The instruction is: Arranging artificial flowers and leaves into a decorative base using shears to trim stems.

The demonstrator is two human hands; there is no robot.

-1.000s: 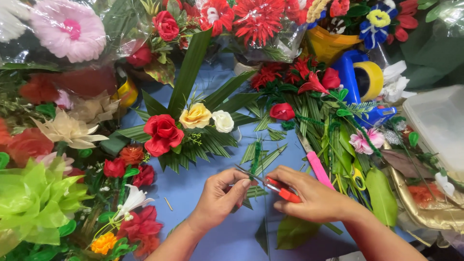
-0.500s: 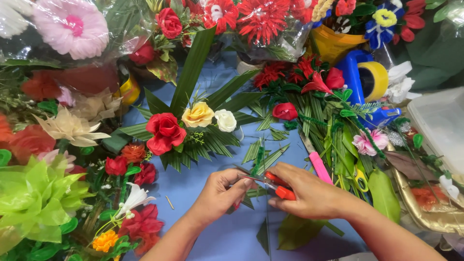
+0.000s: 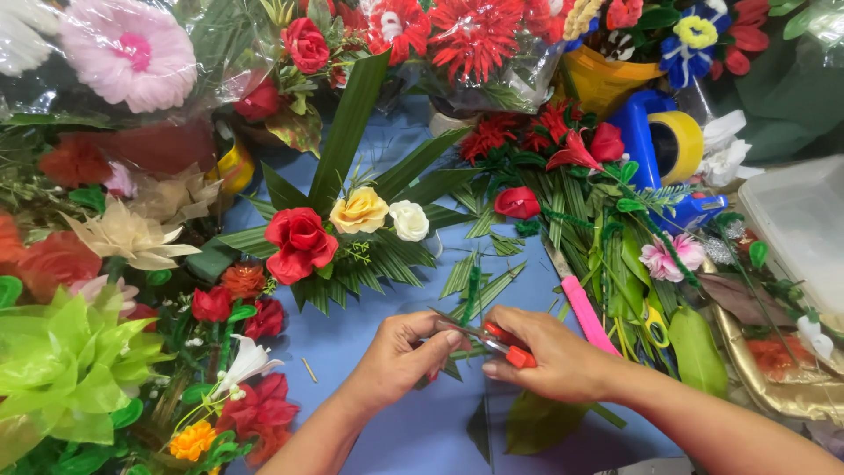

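My right hand (image 3: pixel 549 356) grips small red-handled scissors (image 3: pixel 505 343) low in the middle of the view. The blades point left toward my left hand (image 3: pixel 400 356), which pinches a thin green leaf strip (image 3: pixel 472 295) at the scissor tips. Both hands hover over a blue tablecloth (image 3: pixel 369 325). Just above them lies a small arrangement of a red rose (image 3: pixel 299 242), a yellow rose (image 3: pixel 360 211) and a white rose (image 3: pixel 409 220) on green palm leaves.
Artificial flower bunches crowd the left and top. A pink-handled knife (image 3: pixel 580 303) lies right of my hands. A blue tape dispenser with yellow tape (image 3: pixel 673 145), a clear plastic box (image 3: pixel 800 224) and a gold tray (image 3: pixel 774 369) stand at right. Cut leaf pieces litter the cloth.
Both hands have shifted slightly down and left over the cloth, still together at the leaf strip with the scissors.
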